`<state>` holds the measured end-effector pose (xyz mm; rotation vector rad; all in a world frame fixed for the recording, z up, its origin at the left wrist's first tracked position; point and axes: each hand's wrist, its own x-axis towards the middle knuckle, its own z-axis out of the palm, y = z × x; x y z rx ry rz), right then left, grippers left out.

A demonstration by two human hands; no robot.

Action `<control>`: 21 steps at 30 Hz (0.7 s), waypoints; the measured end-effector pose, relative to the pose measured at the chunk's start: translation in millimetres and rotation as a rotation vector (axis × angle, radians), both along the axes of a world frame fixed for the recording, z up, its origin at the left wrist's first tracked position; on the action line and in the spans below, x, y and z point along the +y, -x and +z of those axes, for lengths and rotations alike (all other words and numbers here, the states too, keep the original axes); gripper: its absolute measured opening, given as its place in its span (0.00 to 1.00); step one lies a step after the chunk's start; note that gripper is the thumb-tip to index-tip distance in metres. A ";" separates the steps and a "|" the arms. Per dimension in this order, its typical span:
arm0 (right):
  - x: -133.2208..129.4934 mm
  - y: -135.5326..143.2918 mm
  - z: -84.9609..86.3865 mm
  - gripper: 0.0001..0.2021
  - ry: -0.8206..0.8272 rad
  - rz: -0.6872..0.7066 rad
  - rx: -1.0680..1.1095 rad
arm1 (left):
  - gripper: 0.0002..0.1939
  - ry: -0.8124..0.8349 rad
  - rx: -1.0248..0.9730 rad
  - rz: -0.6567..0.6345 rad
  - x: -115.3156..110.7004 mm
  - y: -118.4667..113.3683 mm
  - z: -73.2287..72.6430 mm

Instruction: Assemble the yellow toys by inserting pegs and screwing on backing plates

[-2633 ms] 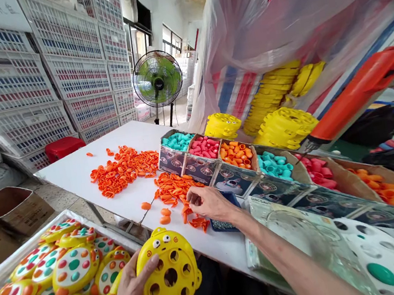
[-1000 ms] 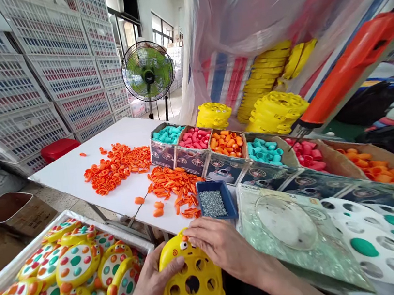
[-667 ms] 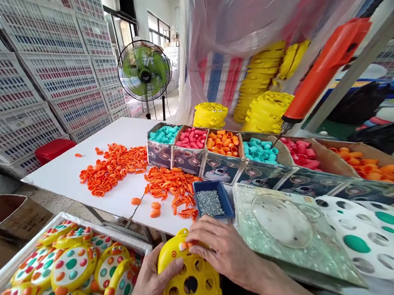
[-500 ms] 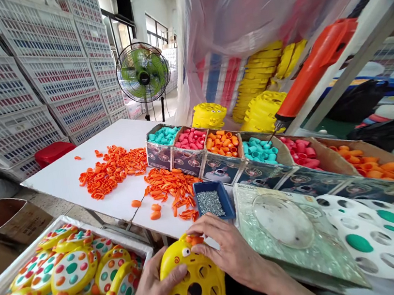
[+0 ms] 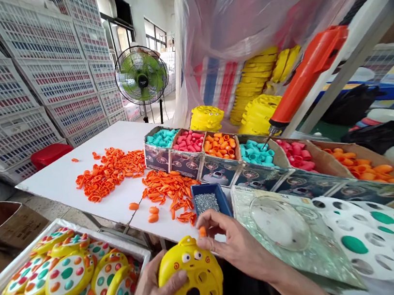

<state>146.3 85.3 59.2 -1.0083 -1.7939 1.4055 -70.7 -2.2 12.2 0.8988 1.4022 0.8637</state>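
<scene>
My left hand [image 5: 158, 289] grips the left side of a yellow plastic toy shell [image 5: 196, 282] that has eyes, cheek swirls and several round holes. Just above the shell's upper right, my right hand [image 5: 228, 243] pinches a small orange plastic piece [image 5: 202, 231] between thumb and fingers, apart from the face. Beyond that hand sits a blue tray [image 5: 222, 200] of small metal screws. Loose orange pieces [image 5: 174, 192] lie in piles left of the tray.
A white crate [image 5: 139, 258] of dotted yellow toys stands at lower left. Cardboard bins [image 5: 218, 166] of coloured pieces line the table [image 5: 106, 131]. An orange electric screwdriver [image 5: 313, 72] hangs at right, above white perforated plates [image 5: 377, 259] and a plastic-wrapped package [image 5: 289, 232].
My right hand has drawn the orange piece away from the toy's face, up and to the right, uncovering both eyes. My left hand keeps its hold on the shell.
</scene>
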 end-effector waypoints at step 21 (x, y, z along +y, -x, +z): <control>-17.0 9.8 -13.9 0.14 -0.359 -0.073 -0.174 | 0.28 -0.095 0.074 -0.107 -0.2 -6.7 10.0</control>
